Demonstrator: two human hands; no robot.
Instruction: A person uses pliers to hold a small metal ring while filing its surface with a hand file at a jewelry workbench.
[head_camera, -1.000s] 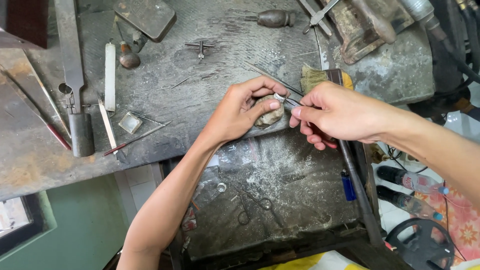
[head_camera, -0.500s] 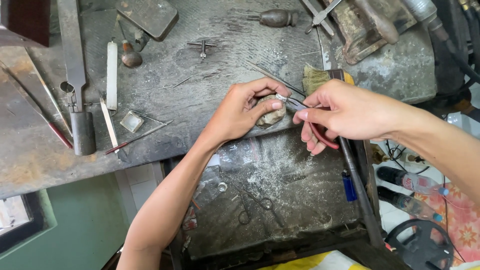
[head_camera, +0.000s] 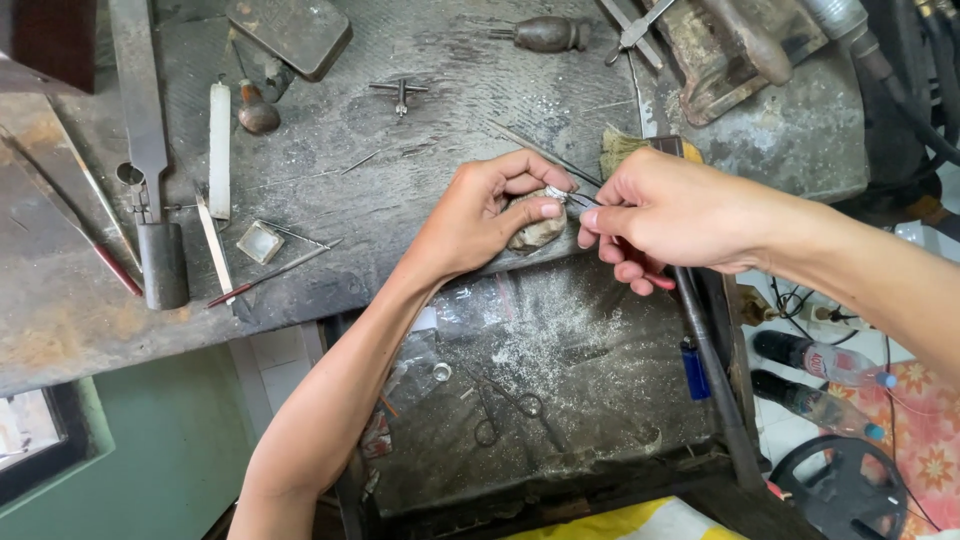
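Note:
My left hand (head_camera: 487, 215) pinches a small silver ring (head_camera: 556, 193) between thumb and forefinger, resting it on a worn wooden bench peg (head_camera: 537, 231) at the edge of the grey workbench (head_camera: 420, 130). My right hand (head_camera: 672, 212) holds red-handled pliers (head_camera: 640, 274), whose thin metal tips (head_camera: 582, 201) touch the ring. The pliers' handles are mostly hidden inside my palm.
Files (head_camera: 140, 110), a white stick (head_camera: 219, 135), a small square block (head_camera: 260, 242), thin rods and wooden-handled tools (head_camera: 545, 33) lie on the bench. Below is a dusty tray (head_camera: 560, 400) with scissors-like forceps (head_camera: 500, 410) and a blue lighter (head_camera: 695, 367). Bottles (head_camera: 815, 365) stand on the floor at right.
Both hands stay at the bench peg. The right hand has shifted slightly and the pliers' red handle shows below its fingers.

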